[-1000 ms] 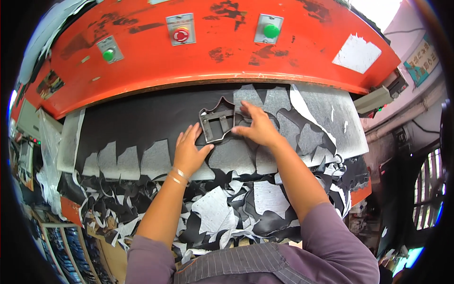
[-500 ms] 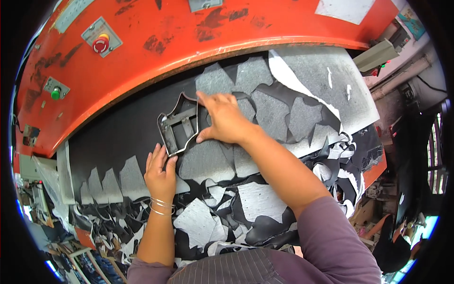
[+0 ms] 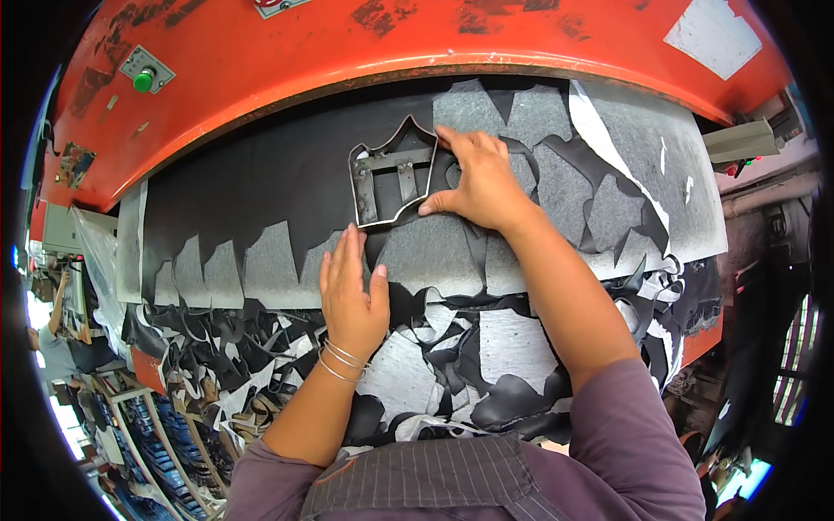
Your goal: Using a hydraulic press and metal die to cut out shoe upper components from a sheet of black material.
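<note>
A metal cutting die (image 3: 375, 162), a thin-walled outline with flat crossbars inside, lies on a black sheet (image 3: 252, 174) that looks like leather or a synthetic. My right hand (image 3: 486, 178) grips the die's right side, fingers at its upper corner and thumb lower down on the same edge. Below the die's lower left corner is my left hand (image 3: 352, 291), its fingers stretched out and thumb apart. Those fingertips come close to the corner; whether they touch it I cannot tell. Pointed cut-outs along the sheet's near edge and to the right expose the grey surface (image 3: 271, 260) beneath.
An orange machine beam (image 3: 347, 52) with a green button (image 3: 143, 82) spans the far side. Black and white scraps (image 3: 512, 352) are heaped along the near edge. A white strip (image 3: 599, 139) lies at the right, and a metal bracket (image 3: 738, 143) juts out beyond it.
The whole view has shifted and turned, moving the die up and right in the picture. My left hand has drawn slightly back from the die's lower corner. My right hand keeps its hold.
</note>
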`<state>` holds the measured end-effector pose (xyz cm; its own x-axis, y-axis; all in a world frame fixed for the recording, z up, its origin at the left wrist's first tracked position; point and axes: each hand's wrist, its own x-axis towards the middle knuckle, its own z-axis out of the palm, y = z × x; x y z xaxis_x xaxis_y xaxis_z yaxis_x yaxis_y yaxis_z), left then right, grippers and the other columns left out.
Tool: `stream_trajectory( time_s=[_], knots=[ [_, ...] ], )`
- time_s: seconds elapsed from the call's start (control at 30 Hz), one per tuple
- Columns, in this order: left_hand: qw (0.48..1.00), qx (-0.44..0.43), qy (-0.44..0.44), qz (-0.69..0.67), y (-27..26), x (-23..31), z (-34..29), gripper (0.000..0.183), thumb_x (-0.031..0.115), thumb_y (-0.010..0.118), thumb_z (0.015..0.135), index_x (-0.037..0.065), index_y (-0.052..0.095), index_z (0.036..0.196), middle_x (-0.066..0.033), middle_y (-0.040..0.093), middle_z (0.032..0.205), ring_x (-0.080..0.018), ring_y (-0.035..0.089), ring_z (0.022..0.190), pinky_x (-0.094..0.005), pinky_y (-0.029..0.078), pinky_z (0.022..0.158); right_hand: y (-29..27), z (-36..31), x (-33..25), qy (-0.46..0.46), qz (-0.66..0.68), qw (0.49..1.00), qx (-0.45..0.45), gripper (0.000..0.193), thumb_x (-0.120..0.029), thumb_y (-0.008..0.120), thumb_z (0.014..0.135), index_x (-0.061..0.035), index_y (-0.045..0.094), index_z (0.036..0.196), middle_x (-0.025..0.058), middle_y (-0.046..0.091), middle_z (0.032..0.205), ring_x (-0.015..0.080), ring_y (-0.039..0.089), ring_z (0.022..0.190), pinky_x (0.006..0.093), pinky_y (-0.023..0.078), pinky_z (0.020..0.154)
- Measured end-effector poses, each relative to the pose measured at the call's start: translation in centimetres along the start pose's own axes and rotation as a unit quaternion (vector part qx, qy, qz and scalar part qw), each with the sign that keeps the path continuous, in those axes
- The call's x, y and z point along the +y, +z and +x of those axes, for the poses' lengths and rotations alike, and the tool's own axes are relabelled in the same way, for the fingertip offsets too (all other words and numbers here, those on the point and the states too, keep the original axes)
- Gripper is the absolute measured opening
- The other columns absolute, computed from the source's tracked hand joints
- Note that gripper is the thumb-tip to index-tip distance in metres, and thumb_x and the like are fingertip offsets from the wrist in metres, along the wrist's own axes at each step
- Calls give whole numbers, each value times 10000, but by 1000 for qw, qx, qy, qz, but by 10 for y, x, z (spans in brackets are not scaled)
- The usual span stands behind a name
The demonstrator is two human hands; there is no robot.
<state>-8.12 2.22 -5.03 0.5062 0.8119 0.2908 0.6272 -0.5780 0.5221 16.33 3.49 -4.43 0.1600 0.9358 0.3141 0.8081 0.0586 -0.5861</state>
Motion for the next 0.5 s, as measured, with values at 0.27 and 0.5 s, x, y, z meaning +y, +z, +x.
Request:
stream_trajectory(
  time_s=[0.27, 0.5],
  knots=[
    [1000, -15, -6, 15, 1, 4, 1, 622, 151, 532, 881, -73, 290, 1407, -216, 547, 1295, -345, 461, 1253, -468, 234, 1106, -7, -3, -3, 6, -25, 1000, -14, 976, -430, 853, 549, -8, 448, 1330, 186, 590, 1093, 332, 496, 1105, 409, 362, 976],
    [988, 16, -80, -132, -4, 6, -3, 677, 27, 534, 847, -102, 214, 1430, -295, 440, 1360, -324, 439, 1297, -402, 256, 1092, -11, 6, 3, 31, 134, 990, -33, 1218, -291, 873, 570, 30, 121, 1472, 140, 534, 1308, 339, 413, 1207, 418, 305, 1054]
  ],
)
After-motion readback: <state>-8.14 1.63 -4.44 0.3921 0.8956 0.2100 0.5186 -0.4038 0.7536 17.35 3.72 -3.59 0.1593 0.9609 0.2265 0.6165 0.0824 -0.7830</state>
